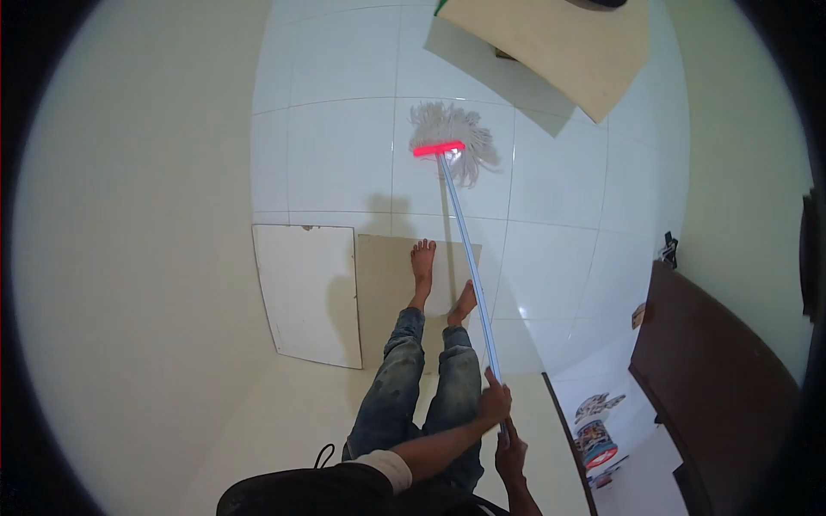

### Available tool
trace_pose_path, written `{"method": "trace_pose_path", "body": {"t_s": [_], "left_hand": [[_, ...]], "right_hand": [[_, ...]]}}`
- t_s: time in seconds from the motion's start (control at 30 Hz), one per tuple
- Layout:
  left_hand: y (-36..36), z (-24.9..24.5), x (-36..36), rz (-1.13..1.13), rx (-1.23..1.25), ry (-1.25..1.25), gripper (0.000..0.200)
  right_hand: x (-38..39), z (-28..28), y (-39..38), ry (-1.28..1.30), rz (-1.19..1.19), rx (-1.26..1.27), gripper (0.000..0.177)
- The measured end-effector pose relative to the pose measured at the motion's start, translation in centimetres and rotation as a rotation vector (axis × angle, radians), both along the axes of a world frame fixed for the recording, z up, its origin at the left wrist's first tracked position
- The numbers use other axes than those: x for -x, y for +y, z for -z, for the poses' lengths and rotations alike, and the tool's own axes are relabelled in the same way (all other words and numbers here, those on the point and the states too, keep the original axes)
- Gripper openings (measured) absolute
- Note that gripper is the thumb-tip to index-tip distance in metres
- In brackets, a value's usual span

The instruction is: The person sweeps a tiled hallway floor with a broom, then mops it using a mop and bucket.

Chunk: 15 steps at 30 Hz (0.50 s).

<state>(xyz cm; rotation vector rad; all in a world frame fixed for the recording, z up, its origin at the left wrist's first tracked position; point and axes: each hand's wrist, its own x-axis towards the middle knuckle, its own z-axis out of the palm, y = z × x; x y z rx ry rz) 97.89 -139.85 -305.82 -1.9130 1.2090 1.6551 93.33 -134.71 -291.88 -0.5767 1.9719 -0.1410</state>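
A string mop (470, 245) stretches out in front of me, its pale blue handle slanting up and a little left to a bright pink-red clamp. Greyish-white strands fan out from the clamp and lie on the white tiles. My left hand (495, 402) reaches across my body and is closed around the handle near its upper end. Just below it, nearer my body, my right hand (511, 454) grips the end of the same handle.
White tiled floor (335, 159) spreads ahead. A white board (308, 297) and a beige one (383, 292) lie by my bare feet. A beige panel-like piece (551, 43) stands at the top right. A brown door-like panel (714, 361) and a printed container (595, 443) are on the right.
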Motion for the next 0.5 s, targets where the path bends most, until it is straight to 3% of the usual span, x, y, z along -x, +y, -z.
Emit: {"method": "trace_pose_path", "body": {"t_s": [0.07,0.1,0.13,0.17,0.27,0.33,0.37,0.4,0.43,0.5], "left_hand": [[-2.9,4.3,-1.7,0.022,0.300,0.027,0.067],[-7.7,5.5,-1.9,0.069,0.210,-0.051,0.066],[-11.1,8.6,-2.4,0.075,0.267,-0.069,0.068],[-15.0,11.6,-3.0,0.102,0.320,-0.089,0.072],[-30.3,19.7,-3.7,0.291,0.505,-0.224,0.083],[-39.8,18.8,-1.6,0.088,0.597,-0.066,0.085],[-43.4,17.8,0.0,0.126,0.623,-0.178,0.083],[-45.2,14.9,2.1,0.015,0.514,-0.063,0.081],[-45.8,12.8,4.0,-0.094,0.401,0.050,0.080],[-42.4,16.4,7.2,-0.012,0.489,-0.058,0.079]], "right_hand": [[-1.7,4.5,-2.1,-0.001,0.031,0.147,0.050],[-2.2,7.1,-4.5,0.005,0.005,0.185,0.050],[-2.6,9.6,-7.8,-0.030,0.027,0.128,0.050],[-2.4,11.8,-11.6,-0.106,0.104,0.258,0.051],[-2.0,16.4,-24.9,-0.050,0.041,0.254,0.050],[-1.0,18.0,-32.2,-0.017,-0.019,0.309,0.047],[-0.4,18.6,-33.3,-0.054,0.060,0.263,0.046],[1.0,18.5,-32.4,-0.050,0.071,0.265,0.046],[2.2,18.2,-31.3,-0.027,0.080,0.339,0.045],[5.5,15.1,-28.8,-0.085,0.177,0.386,0.046]]}}
